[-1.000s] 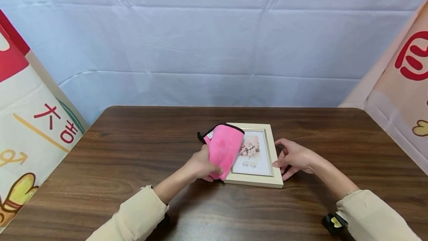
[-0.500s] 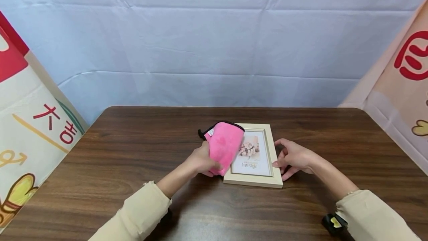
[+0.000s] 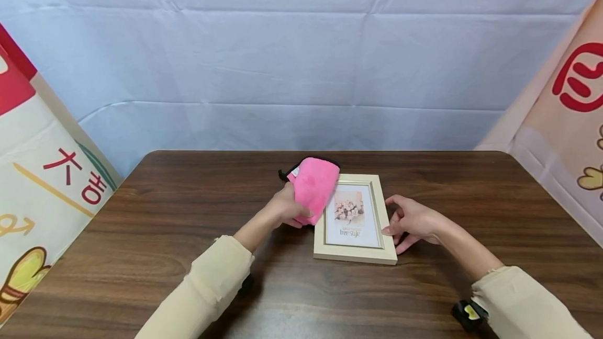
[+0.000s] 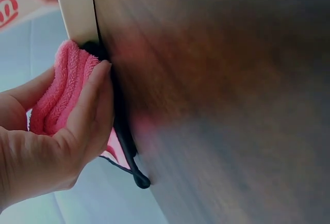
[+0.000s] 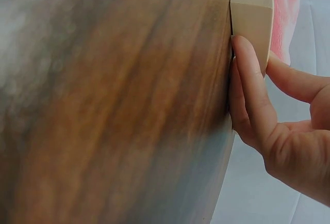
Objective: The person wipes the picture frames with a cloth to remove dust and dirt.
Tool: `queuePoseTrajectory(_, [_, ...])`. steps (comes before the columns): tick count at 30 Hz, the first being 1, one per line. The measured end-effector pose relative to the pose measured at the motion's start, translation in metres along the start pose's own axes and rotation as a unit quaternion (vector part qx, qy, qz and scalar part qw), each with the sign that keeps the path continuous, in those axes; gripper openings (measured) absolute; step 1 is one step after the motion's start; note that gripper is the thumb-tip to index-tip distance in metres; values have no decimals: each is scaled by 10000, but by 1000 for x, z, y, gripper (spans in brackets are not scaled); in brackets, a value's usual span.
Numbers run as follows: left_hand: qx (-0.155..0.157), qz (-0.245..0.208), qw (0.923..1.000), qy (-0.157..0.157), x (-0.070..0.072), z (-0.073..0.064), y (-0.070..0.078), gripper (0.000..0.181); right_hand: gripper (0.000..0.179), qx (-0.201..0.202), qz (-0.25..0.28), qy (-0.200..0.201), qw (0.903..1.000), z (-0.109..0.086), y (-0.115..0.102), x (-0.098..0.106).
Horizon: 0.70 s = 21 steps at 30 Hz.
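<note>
Here, the left hand [image 3: 285, 207] grips a pink cloth [image 3: 316, 184] over the left edge of a picture frame [image 3: 352, 224] lying on the surface [image 3: 151, 224]; the right hand [image 3: 414, 219] pinches its right edge (to steady it, presumably).

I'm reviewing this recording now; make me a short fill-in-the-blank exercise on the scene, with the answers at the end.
1. The left hand grips a folded cloth that is ____ in colour.
2. The cloth's dark edging is coloured ____.
3. In the head view, the right hand touches the picture frame on its ____ side.
4. The print inside the frame shows a bunch of ____.

Missing words: pink; black; right; flowers.
</note>
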<state>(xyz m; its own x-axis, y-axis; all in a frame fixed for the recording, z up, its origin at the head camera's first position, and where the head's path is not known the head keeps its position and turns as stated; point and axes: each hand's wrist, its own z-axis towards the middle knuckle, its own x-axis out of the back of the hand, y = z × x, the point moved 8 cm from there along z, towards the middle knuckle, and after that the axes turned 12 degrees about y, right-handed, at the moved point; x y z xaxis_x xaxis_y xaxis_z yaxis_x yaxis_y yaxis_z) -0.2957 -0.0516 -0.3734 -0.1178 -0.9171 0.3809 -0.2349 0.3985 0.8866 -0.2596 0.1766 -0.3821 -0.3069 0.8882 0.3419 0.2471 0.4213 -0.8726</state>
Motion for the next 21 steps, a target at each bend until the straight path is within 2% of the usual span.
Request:
queuePoseTrajectory(12, [154, -91, 9998, 97, 1, 20, 2, 66, 67, -14, -27, -1, 10000, -1, -1, 0])
queuePoseTrajectory(21, [137, -93, 9998, 57, 1, 18, 1, 63, 67, -21, -17, 6, 10000, -1, 0, 0])
